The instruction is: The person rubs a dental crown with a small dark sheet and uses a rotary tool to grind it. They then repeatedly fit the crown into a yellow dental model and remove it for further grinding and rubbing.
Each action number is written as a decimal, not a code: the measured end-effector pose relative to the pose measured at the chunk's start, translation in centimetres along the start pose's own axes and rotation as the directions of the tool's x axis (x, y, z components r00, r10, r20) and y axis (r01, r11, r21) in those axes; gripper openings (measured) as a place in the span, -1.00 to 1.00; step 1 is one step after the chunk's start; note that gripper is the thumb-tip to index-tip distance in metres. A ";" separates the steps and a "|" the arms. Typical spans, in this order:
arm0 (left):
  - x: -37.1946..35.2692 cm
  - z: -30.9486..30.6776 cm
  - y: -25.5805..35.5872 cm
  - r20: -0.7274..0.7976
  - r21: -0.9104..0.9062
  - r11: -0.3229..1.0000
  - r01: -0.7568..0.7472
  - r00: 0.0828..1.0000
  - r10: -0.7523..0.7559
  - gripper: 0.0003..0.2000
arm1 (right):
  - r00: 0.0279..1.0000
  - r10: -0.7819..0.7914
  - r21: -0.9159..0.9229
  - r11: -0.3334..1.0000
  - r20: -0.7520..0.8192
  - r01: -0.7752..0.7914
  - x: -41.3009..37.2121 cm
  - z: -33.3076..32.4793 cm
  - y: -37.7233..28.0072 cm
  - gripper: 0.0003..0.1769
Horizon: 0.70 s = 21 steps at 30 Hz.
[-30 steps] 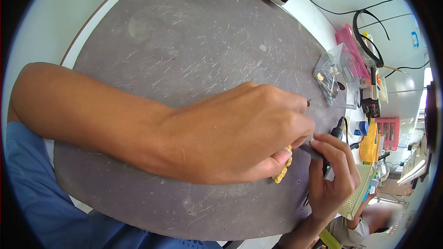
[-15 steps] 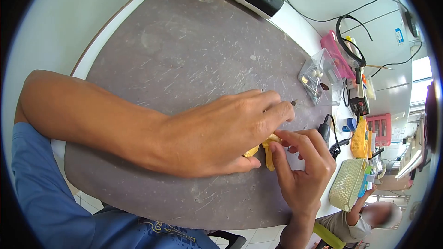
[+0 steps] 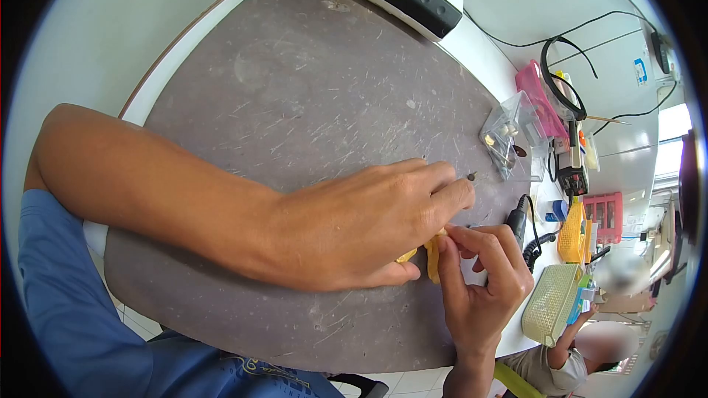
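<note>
My left hand point(image 3: 369, 225) reaches in from the left, back upward, its fingers curled and its thumb low. Parts of a small yellow piece point(image 3: 433, 259) show between its thumb and fingers and my right hand. My right hand point(image 3: 483, 273) comes up from the lower right and pinches the yellow piece between thumb and index finger. The fingertips of both hands nearly meet there. A small dark metallic tip point(image 3: 472, 176) shows just beyond my left fingers; whether it is held cannot be told.
Around the grey worktop point(image 3: 295, 81) are a clear container point(image 3: 516, 136) of small parts, a black handpiece point(image 3: 518, 217) with a coiled cord, a yellow basket point(image 3: 572, 232) and a pale green basket point(image 3: 552, 302). A white-and-black device point(image 3: 428, 7) stands at the top. A person point(image 3: 549, 365) sits lower right.
The view has shifted slightly, so the worktop and containers appear a little lower. My right fingers have closed in more on the yellow piece, and less of it shows.
</note>
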<state>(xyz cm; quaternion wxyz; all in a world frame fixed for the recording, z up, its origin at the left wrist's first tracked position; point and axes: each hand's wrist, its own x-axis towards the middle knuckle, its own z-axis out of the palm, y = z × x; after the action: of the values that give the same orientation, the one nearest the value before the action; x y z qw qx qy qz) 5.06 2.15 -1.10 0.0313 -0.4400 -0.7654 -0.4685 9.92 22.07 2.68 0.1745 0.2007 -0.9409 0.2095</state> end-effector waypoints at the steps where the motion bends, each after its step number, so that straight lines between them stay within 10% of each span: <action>1: 0.0 0.0 0.0 0.000 -0.001 1.000 -0.002 1.000 0.002 -0.35 | 1.000 -0.001 -0.007 1.000 -0.009 0.001 0.0 0.0 0.0 -0.83; 21: 1.0 -1.2 0.8 -0.016 -0.500 0.863 0.072 0.996 -0.092 -0.85 | 0.962 0.214 0.609 0.744 0.170 -0.273 -0.3 -2.1 1.0 -0.85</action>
<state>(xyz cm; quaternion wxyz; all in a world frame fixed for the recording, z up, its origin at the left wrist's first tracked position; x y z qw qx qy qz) 4.59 2.08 0.58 -0.0880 -0.3910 -0.6358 -0.6596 10.23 23.99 4.00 0.0265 0.1319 -0.8420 0.5224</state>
